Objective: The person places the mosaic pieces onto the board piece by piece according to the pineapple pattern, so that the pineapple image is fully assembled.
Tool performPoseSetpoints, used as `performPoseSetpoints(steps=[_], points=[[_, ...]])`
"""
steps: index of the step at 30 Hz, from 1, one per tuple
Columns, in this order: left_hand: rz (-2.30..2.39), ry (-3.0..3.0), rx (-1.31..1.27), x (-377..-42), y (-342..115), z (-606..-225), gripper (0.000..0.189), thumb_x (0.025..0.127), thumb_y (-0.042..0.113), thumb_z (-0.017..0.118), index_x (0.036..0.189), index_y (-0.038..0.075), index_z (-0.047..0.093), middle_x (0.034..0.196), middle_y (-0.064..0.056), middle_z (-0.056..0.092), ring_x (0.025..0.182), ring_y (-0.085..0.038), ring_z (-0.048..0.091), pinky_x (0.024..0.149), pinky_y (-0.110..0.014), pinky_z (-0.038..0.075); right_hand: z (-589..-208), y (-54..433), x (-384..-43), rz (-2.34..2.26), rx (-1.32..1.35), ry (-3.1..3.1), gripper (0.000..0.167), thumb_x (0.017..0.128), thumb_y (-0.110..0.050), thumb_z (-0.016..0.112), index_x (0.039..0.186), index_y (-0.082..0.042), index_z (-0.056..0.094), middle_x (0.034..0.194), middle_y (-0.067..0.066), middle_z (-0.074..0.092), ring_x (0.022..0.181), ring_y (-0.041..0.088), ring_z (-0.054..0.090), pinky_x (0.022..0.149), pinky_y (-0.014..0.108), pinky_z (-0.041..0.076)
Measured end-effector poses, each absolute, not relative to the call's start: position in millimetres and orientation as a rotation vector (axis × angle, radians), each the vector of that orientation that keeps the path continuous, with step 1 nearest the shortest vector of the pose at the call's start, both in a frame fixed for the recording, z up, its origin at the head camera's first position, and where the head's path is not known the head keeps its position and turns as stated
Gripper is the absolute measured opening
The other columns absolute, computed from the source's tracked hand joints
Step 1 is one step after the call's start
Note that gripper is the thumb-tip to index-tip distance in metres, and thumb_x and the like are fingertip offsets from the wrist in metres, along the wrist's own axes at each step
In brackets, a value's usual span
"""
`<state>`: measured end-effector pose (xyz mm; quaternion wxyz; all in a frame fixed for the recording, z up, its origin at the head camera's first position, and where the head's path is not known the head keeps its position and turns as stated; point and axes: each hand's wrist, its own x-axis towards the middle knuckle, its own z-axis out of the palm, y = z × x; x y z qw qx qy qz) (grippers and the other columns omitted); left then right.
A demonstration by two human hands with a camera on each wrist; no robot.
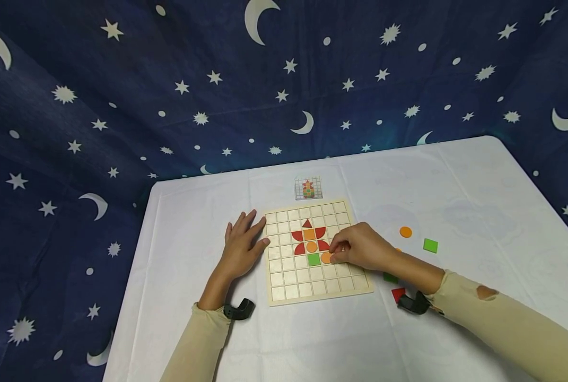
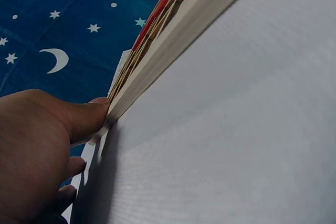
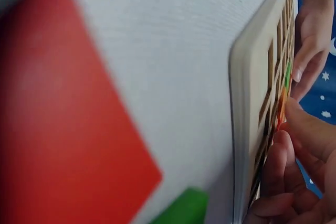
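Note:
A pale wooden grid board [image 1: 284,292] lies on the white table. My right hand [image 1: 362,246] pinches an orange disc [image 1: 326,257] down at the board, right beside a green square [image 1: 314,259]. The right wrist view shows the thumb and curled fingers at its edge. On the grid, red quarter-round pieces [image 1: 320,233], a red triangle [image 1: 306,224], an orange square [image 1: 309,234] and another orange disc [image 1: 311,246] form a figure. My left hand [image 1: 239,249] lies with spread fingers at the board's left edge, its thumb against the edge in the left wrist view.
Behind the board lies a small pattern card [image 1: 308,188]. To the right are loose pieces: an orange disc [image 1: 405,232], a green square [image 1: 430,245], and, partly under my right forearm, a green piece [image 1: 391,277] and a red piece [image 1: 398,294]. A starry curtain [image 1: 245,95] hangs behind.

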<state>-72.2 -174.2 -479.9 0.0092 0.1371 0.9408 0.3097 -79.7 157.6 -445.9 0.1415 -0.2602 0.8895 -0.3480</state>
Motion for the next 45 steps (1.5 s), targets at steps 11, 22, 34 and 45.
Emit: performPoseSetpoints(steps=[11, 22, 34, 45], points=[[0.974, 2.939, 0.426, -72, -174, -480, 0.057, 0.101, 0.034, 0.064, 0.151, 0.012, 0.051, 0.166, -0.015, 0.032, 0.157, -0.041, 0.017, 0.122, -0.068, 0.004, -423, 219, -94, -0.99, -0.653, 2.631, 0.011, 0.086, -0.026, 0.085, 0.096, -0.024, 0.083, 0.09, -0.015, 0.074, 0.081, 0.012, 0.06, 0.073, 0.026, 0.048], [0.964, 2.942, 0.416, -71, -174, -480, 0.056, 0.101, 0.034, 0.063, 0.151, 0.012, 0.051, 0.166, -0.015, 0.033, 0.157, -0.04, 0.018, 0.123, -0.067, 0.005, -423, 288, -110, -0.833, -0.591, 2.718, 0.01, 0.085, -0.031, 0.085, 0.093, -0.027, 0.084, 0.081, -0.014, 0.068, 0.075, 0.009, 0.058, 0.066, 0.023, 0.05], [0.976, 2.941, 0.429, -72, -175, -481, 0.056, 0.101, 0.034, 0.063, 0.152, 0.012, 0.051, 0.166, -0.015, 0.032, 0.158, -0.04, 0.017, 0.122, -0.068, 0.004, -437, 319, -113, -0.768, -0.51, 2.707, 0.024, 0.077, -0.036, 0.09, 0.098, -0.026, 0.084, 0.089, -0.012, 0.07, 0.082, 0.01, 0.055, 0.07, 0.024, 0.045], [0.963, 2.946, 0.42, -72, -174, -480, 0.057, 0.101, 0.035, 0.063, 0.152, 0.013, 0.051, 0.167, -0.014, 0.031, 0.158, -0.039, 0.017, 0.123, -0.067, 0.004, -445, 315, -114, -0.727, -0.437, 2.721, 0.02, 0.077, -0.027, 0.091, 0.095, -0.024, 0.081, 0.085, -0.007, 0.067, 0.086, 0.018, 0.055, 0.071, 0.026, 0.046]])
